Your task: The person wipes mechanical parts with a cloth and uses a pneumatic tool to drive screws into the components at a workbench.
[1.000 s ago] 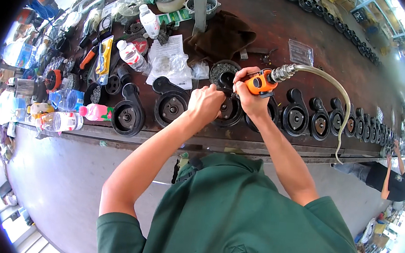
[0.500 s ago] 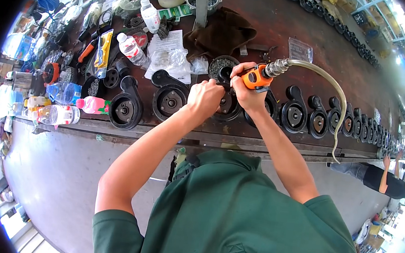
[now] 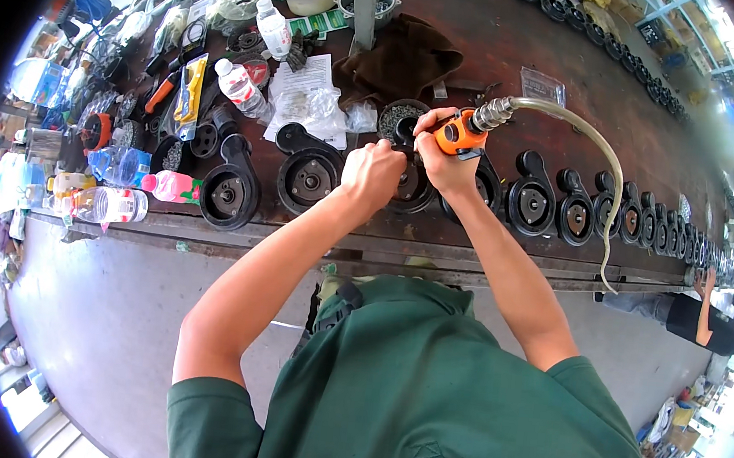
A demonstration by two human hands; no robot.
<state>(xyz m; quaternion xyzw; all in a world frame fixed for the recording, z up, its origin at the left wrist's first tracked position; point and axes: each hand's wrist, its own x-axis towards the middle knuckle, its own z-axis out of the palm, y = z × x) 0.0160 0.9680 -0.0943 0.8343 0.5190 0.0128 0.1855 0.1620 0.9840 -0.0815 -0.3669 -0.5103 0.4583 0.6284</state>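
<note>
- Far left of the brown bench (image 3: 507, 57): clutter of plastic bottles (image 3: 118, 203), packets and small parts, none of it in hand.
- Just right of that, two black round housings (image 3: 229, 189) and (image 3: 308, 175), standing at the near edge with bare hubs; cannot tell from here whether finished or waiting.
- Left hand (image 3: 372, 172) clenched down on the black housing (image 3: 411, 189) at the bench's near edge, pinning it; what the fingers pinch is hidden under the knuckles.
- Right hand (image 3: 440, 157) wrapped tight round the orange air driver (image 3: 457, 133), nose down over that same housing, grey hose (image 3: 588, 140) looping off to the right and dropping over the edge.
- Small bowl of dark fasteners (image 3: 400, 119) just behind the hands, well filled.
- Right of the hands, a long curving row of like housings (image 3: 594, 211) running off toward the rim.
- Judging by this: fastening under way on one piece mid-row, many pieces on both sides, so likely a good way from the end.
- Far right, another person (image 3: 712, 320) at the same bench.
</note>
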